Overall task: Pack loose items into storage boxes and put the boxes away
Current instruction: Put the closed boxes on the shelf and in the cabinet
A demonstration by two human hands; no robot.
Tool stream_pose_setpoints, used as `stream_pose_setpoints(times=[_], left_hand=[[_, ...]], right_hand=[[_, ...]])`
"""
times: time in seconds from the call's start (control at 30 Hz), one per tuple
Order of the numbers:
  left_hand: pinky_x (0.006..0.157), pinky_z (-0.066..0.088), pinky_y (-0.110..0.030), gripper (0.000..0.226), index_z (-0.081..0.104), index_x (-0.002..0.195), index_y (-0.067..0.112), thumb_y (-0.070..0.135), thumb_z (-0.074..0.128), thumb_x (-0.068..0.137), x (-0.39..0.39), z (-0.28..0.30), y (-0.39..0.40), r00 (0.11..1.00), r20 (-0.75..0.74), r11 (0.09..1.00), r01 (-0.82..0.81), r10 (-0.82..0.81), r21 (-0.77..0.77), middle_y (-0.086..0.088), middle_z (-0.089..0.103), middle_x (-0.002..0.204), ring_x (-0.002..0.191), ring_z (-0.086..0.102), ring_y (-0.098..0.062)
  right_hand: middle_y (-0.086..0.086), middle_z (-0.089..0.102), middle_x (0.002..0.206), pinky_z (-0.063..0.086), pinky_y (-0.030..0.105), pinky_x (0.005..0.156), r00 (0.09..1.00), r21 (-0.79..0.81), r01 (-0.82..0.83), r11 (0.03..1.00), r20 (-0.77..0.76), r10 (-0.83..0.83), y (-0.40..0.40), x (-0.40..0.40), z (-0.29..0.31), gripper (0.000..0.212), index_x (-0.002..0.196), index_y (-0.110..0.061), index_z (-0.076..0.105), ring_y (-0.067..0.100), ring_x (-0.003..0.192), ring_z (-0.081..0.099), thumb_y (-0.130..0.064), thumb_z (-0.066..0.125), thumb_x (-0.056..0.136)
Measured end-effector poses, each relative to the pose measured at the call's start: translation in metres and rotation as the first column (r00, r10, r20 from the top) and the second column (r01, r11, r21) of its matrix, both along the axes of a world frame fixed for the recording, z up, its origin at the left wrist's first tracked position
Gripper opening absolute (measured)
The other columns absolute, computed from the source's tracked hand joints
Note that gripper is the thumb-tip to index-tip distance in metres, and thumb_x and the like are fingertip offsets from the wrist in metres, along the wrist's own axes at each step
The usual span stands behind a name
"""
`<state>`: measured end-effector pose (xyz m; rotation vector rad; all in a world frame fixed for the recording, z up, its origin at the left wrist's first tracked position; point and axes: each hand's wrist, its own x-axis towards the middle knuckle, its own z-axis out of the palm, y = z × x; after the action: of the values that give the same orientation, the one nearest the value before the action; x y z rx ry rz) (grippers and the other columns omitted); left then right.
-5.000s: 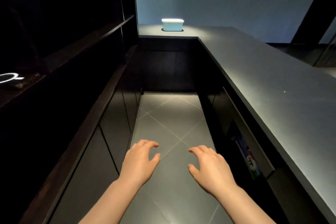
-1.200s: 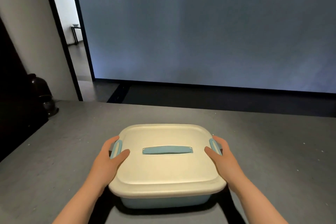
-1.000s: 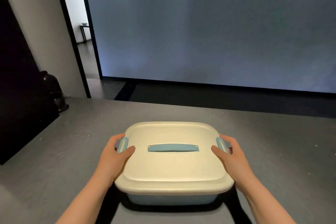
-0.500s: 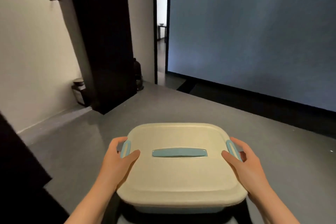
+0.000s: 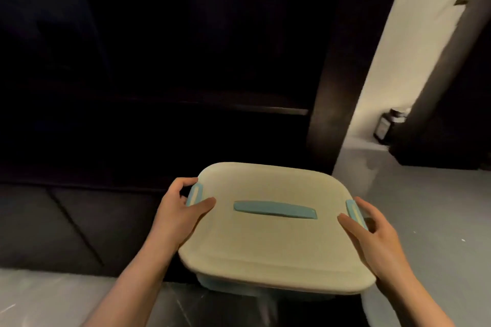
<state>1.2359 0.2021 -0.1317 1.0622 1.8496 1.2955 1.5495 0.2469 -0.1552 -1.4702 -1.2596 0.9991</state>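
Note:
A pale blue storage box (image 5: 271, 241) with a cream lid, a blue top handle and blue side clips is carried in the air in front of me. My left hand (image 5: 178, 216) grips its left side at the clip, thumb lying on the lid. My right hand (image 5: 372, 236) grips the right side the same way, thumb on the lid and fingers curled round the edge. The lid is closed, so the contents are hidden.
A dark cabinet wall (image 5: 159, 74) with a shelf edge fills the view ahead and to the left. Dark lower cabinet doors (image 5: 66, 223) run beneath it. The grey counter (image 5: 438, 207) lies to the right, with a small dark jar (image 5: 388, 125) against the white wall.
I have walked up to the box, taken it by both sides and lifted it off the grey counter. The view has swung left, from the blue wall to the dark cabinets.

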Motion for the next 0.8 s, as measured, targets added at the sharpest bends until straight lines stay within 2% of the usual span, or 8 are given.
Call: stream_pose_setpoints(times=[0.1,0.2,0.23,0.33,0.4,0.53,0.63,0.8], left_hand=[[0.058,0.048,-0.030,0.045,0.056,0.114,0.027,0.021,0.078,0.075,-0.077,-0.001,-0.053,0.979,0.010,0.979,-0.206,0.206,-0.009,-0.001,0.054,0.070,0.057,0.056,-0.014],[0.068,0.056,-0.043,0.044,0.056,0.109,0.030,0.025,0.080,0.072,-0.151,-0.006,-0.111,0.920,-0.002,0.920,-0.391,0.391,0.004,-0.005,0.061,0.077,0.068,0.063,-0.022],[0.069,0.056,-0.044,0.045,0.056,0.109,0.030,0.025,0.080,0.072,-0.174,-0.007,-0.131,0.897,-0.009,0.897,-0.443,0.443,0.009,-0.007,0.062,0.080,0.071,0.064,-0.024],[0.069,0.055,-0.040,0.044,0.054,0.111,0.028,0.024,0.079,0.074,-0.241,-0.009,-0.190,0.821,-0.033,0.822,-0.570,0.570,0.002,-0.010,0.063,0.089,0.076,0.064,-0.025],[0.071,0.056,-0.043,0.044,0.054,0.109,0.032,0.027,0.079,0.073,-0.280,-0.008,-0.229,0.753,-0.043,0.754,-0.657,0.656,-0.005,-0.009,0.063,0.089,0.077,0.065,-0.025],[0.060,0.052,-0.035,0.045,0.055,0.108,0.030,0.025,0.080,0.072,-0.345,-0.012,-0.296,0.606,-0.049,0.607,-0.795,0.794,-0.004,-0.010,0.063,0.083,0.070,0.065,-0.024],[0.064,0.055,-0.041,0.045,0.056,0.105,0.029,0.023,0.083,0.068,-0.379,-0.013,-0.338,0.483,-0.038,0.484,-0.875,0.875,-0.005,-0.013,0.064,0.083,0.069,0.065,-0.027],[0.053,0.046,-0.028,0.047,0.053,0.111,0.022,0.019,0.079,0.072,-0.426,-0.013,-0.388,0.325,-0.009,0.325,-0.946,0.946,0.017,-0.008,0.060,0.085,0.068,0.062,-0.020]], right_hand=[[0.007,0.064,0.101,0.049,0.023,0.056,0.980,-0.007,-0.199,0.980,-0.026,0.199,0.011,-0.092,0.004,0.041,0.124,-0.023,0.057,0.017,0.079,0.065,-0.016,0.070,0.085],[0.006,0.061,0.100,0.051,0.018,0.052,0.934,0.004,-0.352,0.936,-0.063,0.351,0.008,-0.192,0.004,0.038,0.121,-0.021,0.055,0.017,0.079,0.064,-0.012,0.069,0.086],[0.006,0.061,0.101,0.051,0.021,0.054,0.916,0.012,-0.397,0.918,-0.052,0.397,0.004,-0.225,0.001,0.042,0.124,-0.021,0.055,0.018,0.081,0.064,-0.014,0.070,0.086],[0.006,0.063,0.106,0.051,0.030,0.064,0.830,0.004,-0.557,0.830,-0.042,0.557,-0.012,-0.325,-0.006,0.051,0.130,-0.026,0.054,0.022,0.088,0.066,-0.020,0.073,0.084],[0.006,0.064,0.106,0.051,0.029,0.063,0.765,-0.016,-0.643,0.766,-0.069,0.641,-0.027,-0.389,-0.007,0.049,0.128,-0.027,0.054,0.022,0.088,0.067,-0.018,0.072,0.084],[0.003,0.064,0.102,0.049,0.027,0.060,0.632,-0.026,-0.774,0.633,-0.088,0.770,-0.060,-0.504,-0.006,0.045,0.123,-0.031,0.055,0.018,0.084,0.067,-0.018,0.072,0.084],[-0.005,0.062,0.100,0.049,0.026,0.059,0.536,-0.029,-0.844,0.535,-0.074,0.841,-0.084,-0.575,-0.004,0.041,0.118,-0.035,0.055,0.014,0.084,0.065,-0.019,0.072,0.084],[-0.006,0.063,0.103,0.049,0.028,0.060,0.369,-0.048,-0.929,0.367,-0.036,0.929,-0.118,-0.681,-0.001,0.041,0.121,-0.031,0.057,0.015,0.088,0.064,-0.018,0.071,0.085]])
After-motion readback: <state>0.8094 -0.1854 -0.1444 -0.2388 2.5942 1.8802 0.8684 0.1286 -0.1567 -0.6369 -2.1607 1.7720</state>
